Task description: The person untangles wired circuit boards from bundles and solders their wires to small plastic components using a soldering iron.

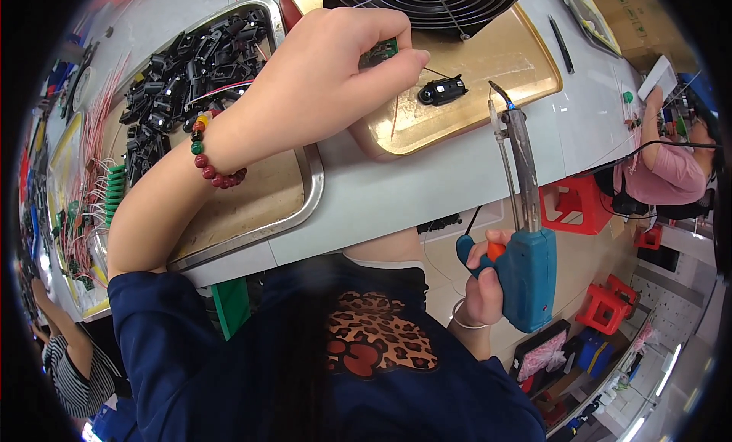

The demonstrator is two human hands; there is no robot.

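Note:
My left hand (pixel 370 65) reaches over the gold tray (pixel 415 137), thumb and forefinger pinched together. What the fingertips grip is too small to make out. Through the gap behind them shows part of a green circuit board (pixel 379 53); whether it is held or lying there I cannot tell. A thin dark wire runs from near the thumb to a small black plastic casing (pixel 442 91) on the tray. My right hand (pixel 485 278) is wrapped round a teal soldering gun (pixel 530 278) with an orange trigger. Its metal tip (pixel 499 94) points up, just right of the casing and apart from it.
Under my left forearm, a metal tray (pixel 309 190) holds a heap of black casings (pixel 191 76). A black fan guard (pixel 435 4) stands at the far edge. Red-and-white wires (pixel 91 160) lie far left, a black pen (pixel 561 44) right. Co-workers sit on both sides; red stools (pixel 572 206) stand below.

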